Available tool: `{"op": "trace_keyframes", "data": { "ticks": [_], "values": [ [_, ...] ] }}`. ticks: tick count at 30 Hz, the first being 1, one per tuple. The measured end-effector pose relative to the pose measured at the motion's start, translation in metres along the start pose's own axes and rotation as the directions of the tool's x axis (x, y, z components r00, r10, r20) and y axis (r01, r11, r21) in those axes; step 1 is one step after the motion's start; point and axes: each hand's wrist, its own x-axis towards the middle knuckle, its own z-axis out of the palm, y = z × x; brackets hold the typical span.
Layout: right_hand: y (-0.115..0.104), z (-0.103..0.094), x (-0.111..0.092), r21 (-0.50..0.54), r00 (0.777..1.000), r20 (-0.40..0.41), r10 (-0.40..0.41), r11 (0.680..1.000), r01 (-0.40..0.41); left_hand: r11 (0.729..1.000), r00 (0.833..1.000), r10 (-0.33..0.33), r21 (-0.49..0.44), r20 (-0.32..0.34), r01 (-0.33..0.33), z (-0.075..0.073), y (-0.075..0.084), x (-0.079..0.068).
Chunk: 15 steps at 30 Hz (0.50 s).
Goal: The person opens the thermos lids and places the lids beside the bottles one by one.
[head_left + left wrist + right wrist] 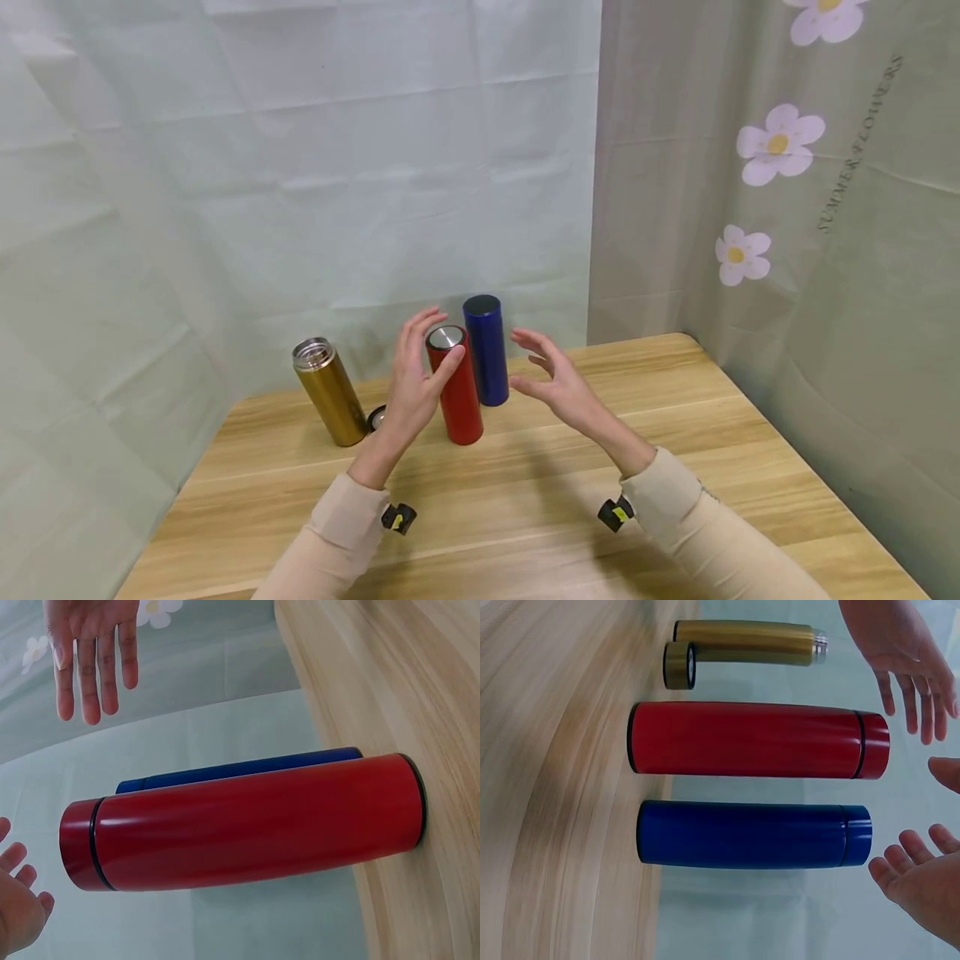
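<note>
A red thermos flask [459, 396] stands upright with its lid on. My left hand [412, 387] is raised on its left side, fingers spread and thumb overlapping the flask in the head view; the left wrist view shows a gap between fingertips and lid. To the right hovers my right hand [561, 390], holding nothing, its fingers loosely bent toward the flasks. Behind the red one stands a capped blue flask [487, 354]. At the left is a gold flask [330, 396] with its threaded neck bare, its lid [679, 666] lying beside its base.
All the flasks stand on a light wooden table [510, 517]. Pale curtains [360, 183] close in the back and both sides, with printed flowers [780, 144] at the right.
</note>
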Motion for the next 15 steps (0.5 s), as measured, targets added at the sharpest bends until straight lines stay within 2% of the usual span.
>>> {"op": "trace_keyframes", "data": {
  "ticks": [15],
  "values": [
    [0.012, -0.004, -0.002, -0.016, 1.000, -0.002, 0.024, 1.000, -0.024, 0.995, 0.997, -0.074, -0.073, -0.025, 0.072, 0.002, -0.010, 0.000]
  ]
}}
